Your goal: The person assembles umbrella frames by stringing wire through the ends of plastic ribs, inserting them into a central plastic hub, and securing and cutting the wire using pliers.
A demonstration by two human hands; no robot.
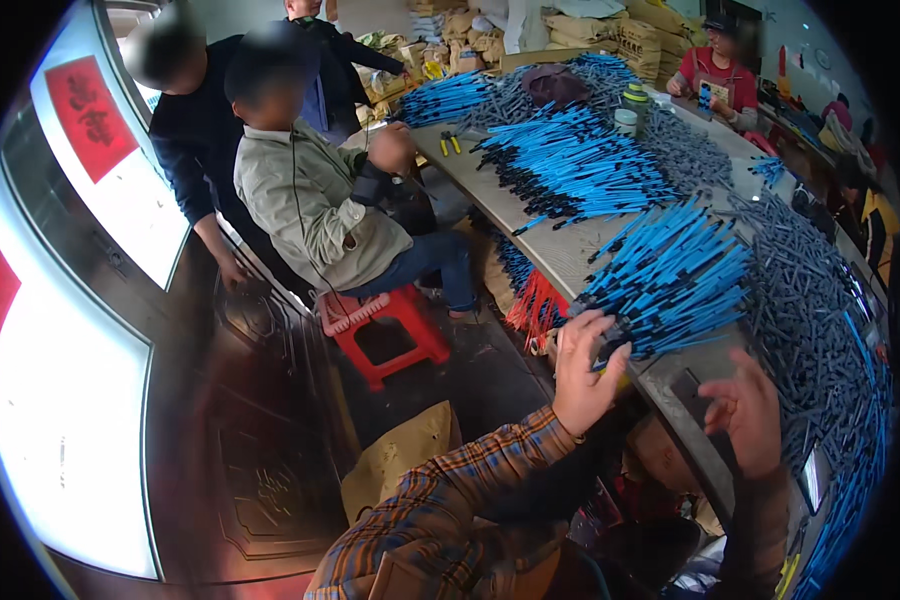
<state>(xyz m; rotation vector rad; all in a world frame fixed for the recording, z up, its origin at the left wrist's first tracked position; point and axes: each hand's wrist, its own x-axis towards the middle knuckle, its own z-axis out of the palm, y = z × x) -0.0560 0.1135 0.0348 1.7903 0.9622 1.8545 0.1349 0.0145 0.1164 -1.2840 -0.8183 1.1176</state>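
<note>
Tall white rectangular panes [60, 440] on the L are totally blown out, R side's way dimmer. Heavy fisheye bend w/ black corners, n the beige-jacketed seated person's head [270, 80] is super blurry tbh.

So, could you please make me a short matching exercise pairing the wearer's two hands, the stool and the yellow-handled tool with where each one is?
Column one
1. left hand
2. right hand
3. red stool
4. yellow-handled tool

Column two
A. under the seated person in the light shirt
B. on the table, near its left edge
C. raised beside the heap of grey pieces, fingers apart
D. at the black ends of the nearest blue sticks

Pairs: 1-D, 2-C, 3-A, 4-B
</note>
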